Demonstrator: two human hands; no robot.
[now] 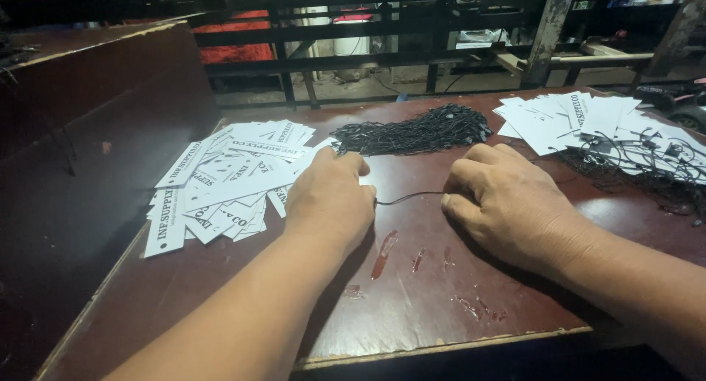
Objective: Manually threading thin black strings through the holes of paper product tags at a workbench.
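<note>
— What's nearest in the head view?

— The left hand (331, 197), curled knuckles-up on the dark red desk (426, 307), pinching one end of a black cord (408, 198) beside the white tags (228, 179).

— And the other?

— The right hand (507, 201), fingers folded shut on the cord's far end. Fingertips are hidden; the cord bundle (415, 133) lies behind.

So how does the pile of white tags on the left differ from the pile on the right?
The left pile of white paper tags is bare, with no strings; the right pile of white paper tags has thin black strings tangled on it. The left hand touches the left pile; the right pile lies apart from the right hand. Both are loose heaps of printed white tags.
</note>
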